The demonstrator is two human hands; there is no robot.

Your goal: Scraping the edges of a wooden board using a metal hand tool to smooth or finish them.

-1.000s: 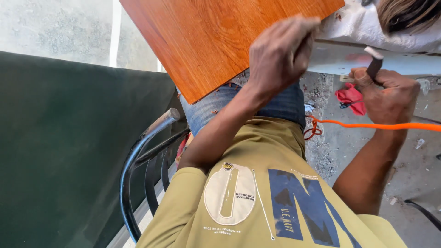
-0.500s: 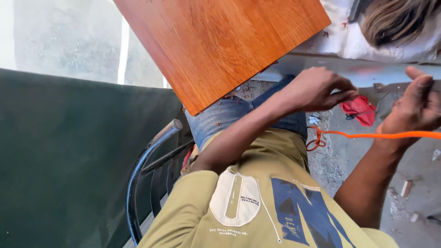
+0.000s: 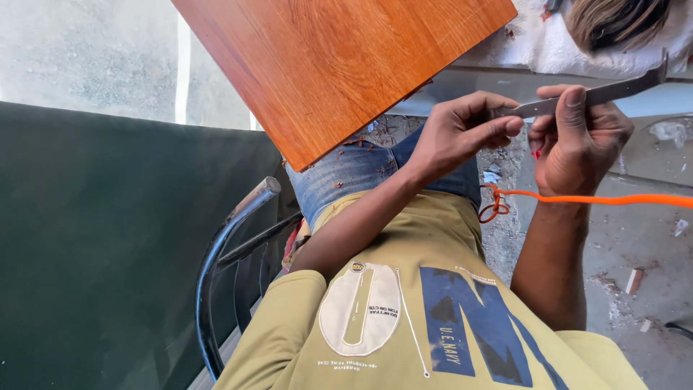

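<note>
While a dark green panel (image 3: 108, 253) fills the left and a black metal chair frame (image 3: 224, 245) curves beside it, an orange-brown wooden board (image 3: 339, 65) rests over the person's lap. Right of it, the 2 hands meet: the left hand (image 3: 462, 137) pinches the near end of a flat metal blade (image 3: 585, 95) (grey, slightly tilted), and the right hand (image 3: 577, 141) grips its middle. An orange cord (image 3: 613, 199) runs right.
</note>
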